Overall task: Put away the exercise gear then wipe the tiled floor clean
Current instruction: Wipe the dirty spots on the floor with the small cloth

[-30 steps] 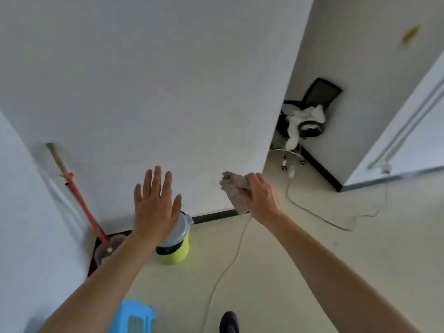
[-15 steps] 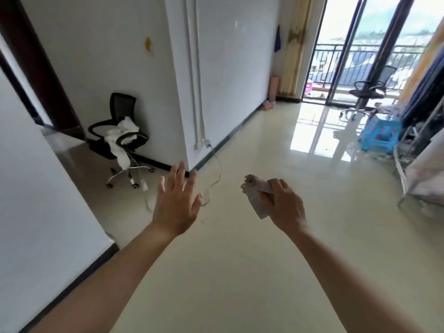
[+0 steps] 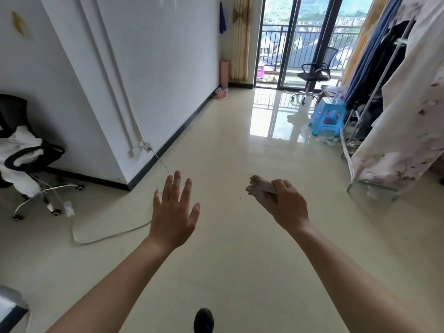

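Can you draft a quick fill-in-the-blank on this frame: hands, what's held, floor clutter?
1. The crumpled cloth is gripped in the ____ hand.
2. The left hand is ____, fingers spread, holding nothing.
3. The white cable on the tiled floor runs up to a wall ____.
4. The plastic stool beside the clothes rack is ____ in colour.

Missing words: right; open; socket; blue
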`<control>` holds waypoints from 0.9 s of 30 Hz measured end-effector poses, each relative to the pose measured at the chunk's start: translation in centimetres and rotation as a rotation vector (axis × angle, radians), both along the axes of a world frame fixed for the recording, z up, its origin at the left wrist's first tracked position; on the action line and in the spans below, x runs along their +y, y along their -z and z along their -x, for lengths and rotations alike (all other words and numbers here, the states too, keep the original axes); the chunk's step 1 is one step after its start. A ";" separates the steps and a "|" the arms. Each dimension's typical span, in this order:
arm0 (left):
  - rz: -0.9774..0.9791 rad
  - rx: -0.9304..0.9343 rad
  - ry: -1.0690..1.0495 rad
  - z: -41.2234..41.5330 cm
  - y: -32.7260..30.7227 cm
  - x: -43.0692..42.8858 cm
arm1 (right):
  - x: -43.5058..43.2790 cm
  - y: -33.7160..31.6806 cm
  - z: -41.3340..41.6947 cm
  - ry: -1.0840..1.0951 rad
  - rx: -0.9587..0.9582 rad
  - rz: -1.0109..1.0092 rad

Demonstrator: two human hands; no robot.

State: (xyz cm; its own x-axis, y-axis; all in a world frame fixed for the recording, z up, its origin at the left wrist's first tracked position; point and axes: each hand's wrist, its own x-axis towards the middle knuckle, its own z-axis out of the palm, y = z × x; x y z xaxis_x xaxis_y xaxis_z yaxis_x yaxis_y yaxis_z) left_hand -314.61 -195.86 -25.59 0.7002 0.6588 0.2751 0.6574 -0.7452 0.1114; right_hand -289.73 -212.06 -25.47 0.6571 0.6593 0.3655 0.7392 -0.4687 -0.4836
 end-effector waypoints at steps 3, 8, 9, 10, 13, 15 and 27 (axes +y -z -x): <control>0.023 0.034 0.013 -6.7 2.5 6.6 | 5.4 1.4 -5.7 -0.017 0.042 0.018; 0.103 0.092 0.043 -20.8 2.6 17.4 | 14.4 0.8 -17.5 0.070 0.074 0.094; 0.096 0.093 0.069 -23.7 2.2 19.1 | 15.8 0.2 -19.9 0.083 0.064 0.101; 0.088 0.099 0.098 -26.7 1.7 20.7 | 17.0 -0.3 -22.3 0.098 0.055 0.099; 0.093 0.131 0.165 -35.5 0.2 24.5 | 19.5 -1.4 -29.9 0.167 0.037 0.077; 0.081 0.124 0.211 -41.4 0.0 26.5 | 21.1 -1.2 -35.3 0.219 0.026 0.068; 0.097 0.279 0.090 -75.4 3.6 40.8 | 36.6 3.5 -70.2 0.156 0.133 0.096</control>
